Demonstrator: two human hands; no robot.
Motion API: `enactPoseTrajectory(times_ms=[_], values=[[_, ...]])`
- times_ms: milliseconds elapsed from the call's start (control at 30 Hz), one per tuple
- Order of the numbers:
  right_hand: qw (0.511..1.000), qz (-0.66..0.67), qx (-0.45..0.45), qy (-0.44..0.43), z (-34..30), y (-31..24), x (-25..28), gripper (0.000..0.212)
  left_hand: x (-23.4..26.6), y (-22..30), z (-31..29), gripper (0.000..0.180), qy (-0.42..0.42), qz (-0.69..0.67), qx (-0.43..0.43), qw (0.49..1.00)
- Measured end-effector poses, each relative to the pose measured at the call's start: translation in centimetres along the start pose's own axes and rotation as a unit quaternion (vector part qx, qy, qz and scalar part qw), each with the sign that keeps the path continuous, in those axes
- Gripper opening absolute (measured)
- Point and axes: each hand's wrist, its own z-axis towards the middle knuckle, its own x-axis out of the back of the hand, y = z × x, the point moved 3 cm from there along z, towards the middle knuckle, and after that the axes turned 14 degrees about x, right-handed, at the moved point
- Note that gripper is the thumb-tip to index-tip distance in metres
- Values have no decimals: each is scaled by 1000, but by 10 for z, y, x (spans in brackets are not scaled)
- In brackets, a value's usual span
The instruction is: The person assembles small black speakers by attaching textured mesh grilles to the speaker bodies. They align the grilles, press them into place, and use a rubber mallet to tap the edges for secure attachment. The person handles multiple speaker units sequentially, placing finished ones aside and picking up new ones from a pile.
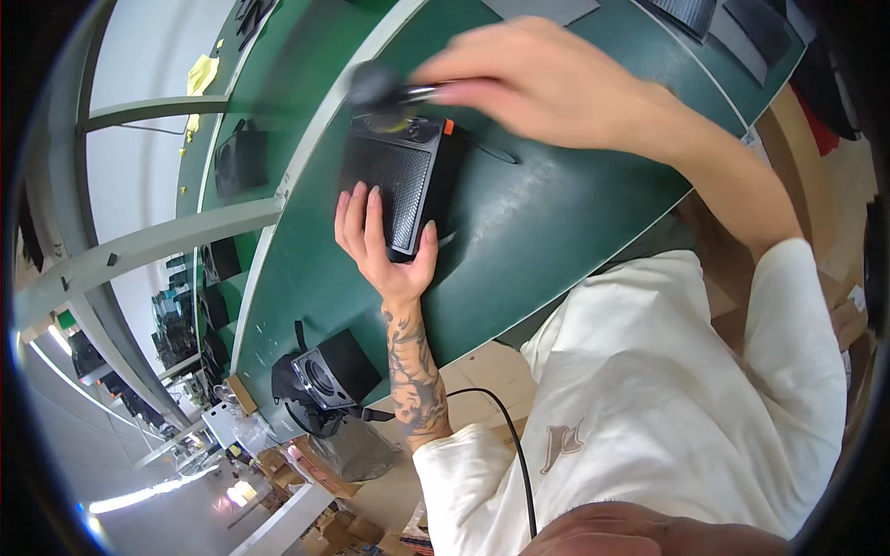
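A black box-shaped speaker [399,190] with a perforated grille lies on the green bench. Round parts and a small orange piece [449,127] show at its far end. My left hand [394,255] grips the near end, fingers over the grille and thumb along the right side. Above the far end, my right hand [538,83] is closed round the handle of a tool with a dark rounded head [373,86], which looks like a rubber mallet. The head is smeared by motion, and I cannot tell whether it touches the speaker. A thin dark cord loop [498,154] lies right of the speaker.
Another black speaker [334,371] with a round driver and a strap stands at the bench's near left. Pale frame bars [148,246] run along the left, with more black boxes [241,162] beyond. Flat dark panels [742,42] lie at the far right. A black cable [505,408] hangs before me.
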Motion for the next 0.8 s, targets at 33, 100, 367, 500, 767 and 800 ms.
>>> enactPoseTrajectory(times_ms=[33,100,367,500,767,800], values=[[1000,-3,-25,-9,-18,-3,14,20,0,1,-1,73,12,-30,-1,999],[997,-44,-50,-31,-55,-5,27,18,4,2,0,74,41,-65,5,997],[992,-113,-34,-41,-111,-18,24,26,36,21,75,55,60,-84,156,982],[990,97,-35,96,-120,-54,22,32,17,-1,169,41,-4,-89,236,968],[976,184,-86,78,-144,-51,7,26,-59,-97,357,66,-92,131,255,954],[973,199,-92,79,-145,-48,10,27,-81,-117,363,65,-71,167,251,951]])
